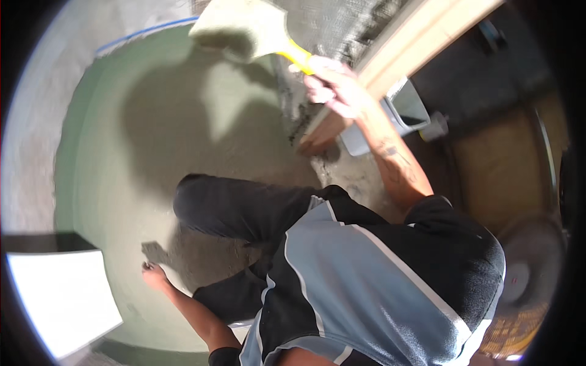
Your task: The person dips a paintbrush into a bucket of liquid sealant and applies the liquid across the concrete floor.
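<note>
A: What is the right grip (337, 88) holding?

B: It is wrapping around the yellow handle (297, 58) of a broad pale tool (244, 24). The tool is showing at the top of the view, its wide end pointing up and left, toward a blue strip (146, 29) that is edging a greenish surface (97, 158).

A: And the left grip (156, 277)?

B: It is showing at lower left, curling beside a small dark patch (157, 251) on the greenish surface. This grip is appearing small and dim, so I cannot tell whether it is holding anything.

A: What else is appearing nearby?

B: A wooden beam (421, 36) is slanting across the upper right, near the right grip. A pale grey bucket (356, 141) is showing behind the right forearm (397, 158). A bright white panel (64, 299) is glowing at lower left. A large shadow (165, 116) is falling across the greenish surface, below the tool in the view. Dark trousers (238, 204) are stretching leftward, and a black, blue-grey and white shirt (366, 280) is filling the lower middle.
</note>
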`<control>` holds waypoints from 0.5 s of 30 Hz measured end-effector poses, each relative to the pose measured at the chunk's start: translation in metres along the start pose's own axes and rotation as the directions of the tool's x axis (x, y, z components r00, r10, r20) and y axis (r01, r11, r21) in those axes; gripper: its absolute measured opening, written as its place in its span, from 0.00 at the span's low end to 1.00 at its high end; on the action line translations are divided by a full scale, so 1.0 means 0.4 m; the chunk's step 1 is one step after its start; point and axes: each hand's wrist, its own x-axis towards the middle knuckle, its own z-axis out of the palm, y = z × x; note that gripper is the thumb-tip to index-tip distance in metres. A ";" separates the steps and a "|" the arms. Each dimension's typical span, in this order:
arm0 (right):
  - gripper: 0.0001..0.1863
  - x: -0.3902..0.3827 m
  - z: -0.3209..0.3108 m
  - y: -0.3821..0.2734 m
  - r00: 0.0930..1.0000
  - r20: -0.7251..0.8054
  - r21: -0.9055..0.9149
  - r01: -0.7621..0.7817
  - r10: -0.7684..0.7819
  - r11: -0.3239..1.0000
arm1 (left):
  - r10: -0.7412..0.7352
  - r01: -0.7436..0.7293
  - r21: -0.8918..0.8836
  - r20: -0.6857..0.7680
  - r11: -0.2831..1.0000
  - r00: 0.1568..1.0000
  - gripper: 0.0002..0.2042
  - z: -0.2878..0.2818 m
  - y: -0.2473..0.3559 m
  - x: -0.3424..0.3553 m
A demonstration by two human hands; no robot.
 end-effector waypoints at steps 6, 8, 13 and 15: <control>0.19 -0.445 -0.032 -0.209 0.888 -0.281 -0.162 0.330 -0.364 0.930 | -0.050 0.045 0.067 0.063 0.997 0.997 0.17 0.034 -0.046 0.042; 0.20 -0.561 -0.038 -0.216 0.862 -0.352 -0.115 0.348 -0.365 0.931 | 0.005 -0.009 0.077 0.061 0.997 0.998 0.17 0.039 -0.014 0.070; 0.21 -0.731 -0.081 -0.151 0.737 -0.571 0.035 0.464 -0.363 0.885 | 0.059 -0.059 -0.005 -0.006 0.998 0.998 0.17 0.031 0.121 0.142; 0.21 -0.767 -0.111 -0.139 0.701 -0.604 0.037 0.499 -0.379 0.866 | 0.107 -0.109 -0.079 -0.034 0.991 0.994 0.16 0.037 0.190 0.155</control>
